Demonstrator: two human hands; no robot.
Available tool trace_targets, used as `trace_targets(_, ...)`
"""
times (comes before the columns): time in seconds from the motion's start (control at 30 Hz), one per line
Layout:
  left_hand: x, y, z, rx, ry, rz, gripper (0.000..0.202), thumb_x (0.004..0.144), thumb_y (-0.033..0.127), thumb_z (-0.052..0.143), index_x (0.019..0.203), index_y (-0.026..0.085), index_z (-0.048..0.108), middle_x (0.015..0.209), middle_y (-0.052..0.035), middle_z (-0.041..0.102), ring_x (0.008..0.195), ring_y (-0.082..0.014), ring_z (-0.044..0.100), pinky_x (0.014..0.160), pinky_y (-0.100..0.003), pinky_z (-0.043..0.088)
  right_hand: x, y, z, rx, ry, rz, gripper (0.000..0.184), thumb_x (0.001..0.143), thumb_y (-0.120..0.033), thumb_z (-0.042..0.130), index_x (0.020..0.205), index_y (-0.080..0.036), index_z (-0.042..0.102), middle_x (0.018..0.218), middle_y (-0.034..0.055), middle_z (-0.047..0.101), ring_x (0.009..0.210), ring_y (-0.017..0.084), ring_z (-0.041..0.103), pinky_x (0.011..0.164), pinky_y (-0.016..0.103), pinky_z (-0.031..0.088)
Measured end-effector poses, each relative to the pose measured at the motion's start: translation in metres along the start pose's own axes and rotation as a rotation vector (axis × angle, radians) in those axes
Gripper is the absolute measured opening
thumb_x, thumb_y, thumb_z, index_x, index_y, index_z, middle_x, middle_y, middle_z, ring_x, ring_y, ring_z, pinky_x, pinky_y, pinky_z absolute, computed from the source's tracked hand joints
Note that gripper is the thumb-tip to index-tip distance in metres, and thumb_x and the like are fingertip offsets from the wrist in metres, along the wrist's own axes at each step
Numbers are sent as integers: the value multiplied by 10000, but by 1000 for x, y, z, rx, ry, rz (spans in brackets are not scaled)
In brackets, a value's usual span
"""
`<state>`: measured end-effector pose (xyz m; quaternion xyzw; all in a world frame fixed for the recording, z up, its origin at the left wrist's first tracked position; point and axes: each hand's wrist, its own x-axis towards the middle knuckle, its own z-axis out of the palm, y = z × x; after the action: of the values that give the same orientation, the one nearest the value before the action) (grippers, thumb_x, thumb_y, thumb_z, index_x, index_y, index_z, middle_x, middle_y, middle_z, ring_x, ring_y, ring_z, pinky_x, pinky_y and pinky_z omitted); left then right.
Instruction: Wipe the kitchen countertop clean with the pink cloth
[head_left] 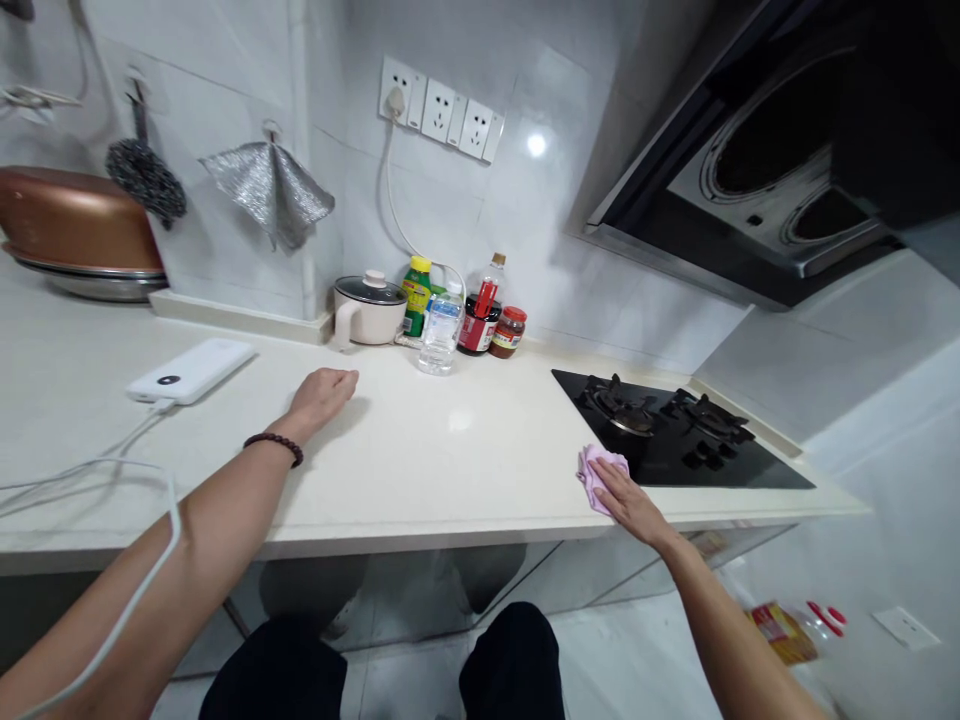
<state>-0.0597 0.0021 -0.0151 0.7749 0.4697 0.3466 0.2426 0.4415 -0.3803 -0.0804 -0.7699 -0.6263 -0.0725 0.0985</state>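
Observation:
My right hand (626, 500) presses on a folded pink cloth (598, 478), fingers laid over it, on the countertop near the front left corner of the black gas stove (720, 455). My left hand (322, 395), with a dark beaded bracelet at its wrist, is loosely closed over the white countertop (457, 460); I see nothing in it. Ahead of it stand a cream electric pot (370, 312) with a glass lid and a clear water bottle (441, 335). A white power bank (193, 370) with a cable plugged in lies to its left.
A green bottle with a yellow cap (416, 295), a dark sauce jar (478, 328) and a red-lidded jar (508, 333) stand by the wall. A range hood (750, 160) overhangs the stove. A white cable (142, 590) crosses my left forearm. An oil jug (787, 632) sits low at right.

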Motion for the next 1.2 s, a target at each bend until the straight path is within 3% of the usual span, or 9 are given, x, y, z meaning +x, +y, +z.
trace_targets(0.13, 2, -1, 3, -6, 14, 25, 380, 816, 453, 385, 529, 218, 469, 490, -18, 453, 559, -169, 423, 559, -300, 270, 2, -15, 3, -27, -16, 3, 673, 1014, -609, 249, 1587, -266, 334, 1635, 60, 346, 1533, 251, 263, 1253, 513, 245)
trace_targets(0.27, 6, -2, 6, -12, 5, 30, 373, 810, 446, 392, 525, 217, 468, 480, -18, 437, 553, -167, 416, 559, -307, 258, 12, -61, 0, -23, -97, -25, 668, 1017, -609, 265, 1603, -289, 282, 1652, 27, 310, 1548, 253, 215, 1259, 503, 228)
trace_targets(0.63, 2, 3, 4, -22, 10, 5, 364, 804, 431, 392, 510, 221, 436, 475, -11, 414, 531, -157, 395, 552, -305, 240, 97, -295, -8, 120, -312, -284, 671, 1025, -589, 273, 1615, -272, 246, 1698, 18, 155, 1573, 283, 79, 1268, 510, 123)
trace_targets(0.8, 4, -1, 5, -33, 11, 12, 386, 815, 446, 390, 509, 218, 440, 482, -9, 440, 525, -155, 413, 559, -303, 255, 122, -362, -3, 179, -347, -396, 676, 1022, -582, 300, 1620, -277, 221, 1704, 19, 129, 1575, 288, 52, 1266, 528, 105)
trace_targets(0.9, 4, -2, 4, -37, 14, 12, 381, 813, 448, 396, 513, 219, 449, 484, -7, 450, 528, -157, 425, 563, -303, 264, 127, -374, 1, 200, -343, -422, 678, 1019, -587, 313, 1617, -277, 232, 1704, 23, 138, 1573, 294, 63, 1265, 529, 109)
trace_targets(1.0, 3, -3, 2, -41, 16, 5, 372, 809, 438, 393, 510, 222, 439, 481, -5, 442, 531, -157, 422, 566, -303, 269, 129, -359, 3, 216, -334, -437, 678, 1012, -604, 325, 1611, -296, 252, 1702, 14, 149, 1573, 290, 74, 1263, 524, 121)
trace_targets(1.1, 2, -3, 1, -42, 14, -2, 366, 808, 438, 391, 514, 223, 433, 488, -6, 446, 539, -160, 425, 566, -302, 269, 128, -313, 4, 198, -308, -375, 679, 1011, -606, 311, 1607, -282, 274, 1697, 16, 171, 1573, 271, 81, 1266, 501, 129)
trace_targets(1.2, 2, -2, 1, -33, 11, 1, 355, 806, 429, 387, 518, 225, 429, 487, -7, 442, 539, -162, 423, 563, -304, 262, 121, -238, 5, 126, -266, -207, 694, 1009, -606, 269, 1602, -247, 299, 1689, 31, 203, 1573, 261, 93, 1265, 478, 152)
